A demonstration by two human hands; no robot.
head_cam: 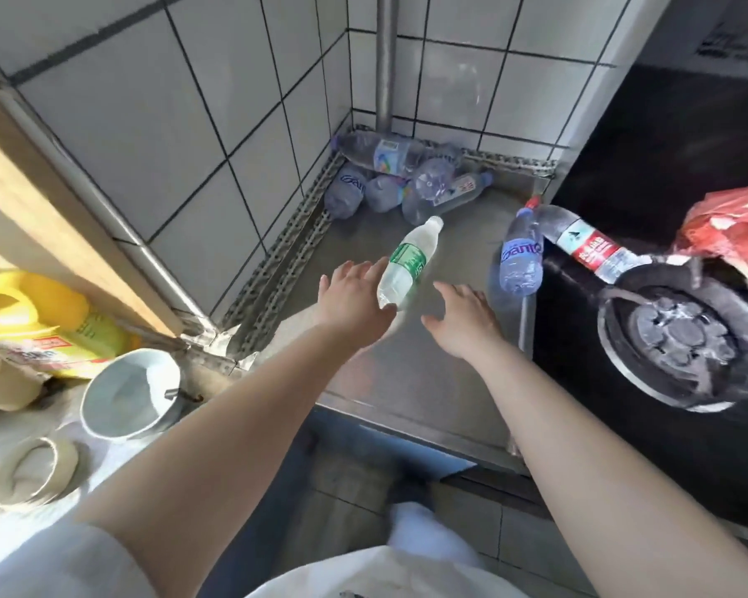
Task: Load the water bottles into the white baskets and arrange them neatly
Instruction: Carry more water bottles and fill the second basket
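Observation:
A green-labelled water bottle lies slanted on the steel counter, cap pointing away. My left hand reaches out with straight fingers along the bottle's left side and its thumb at the bottle's base, touching it. My right hand hovers just right of the bottle, fingers spread and holding nothing. Several clear bottles are heaped in the far corner. A blue-labelled bottle lies at the counter's right edge, and a red-labelled bottle rests on the stove. No white basket is in view.
A black stove with a burner fills the right side, with a red plastic bag behind it. At the left stand a yellow jug, a white bowl and tape rolls. A metal pipe runs up the tiled corner.

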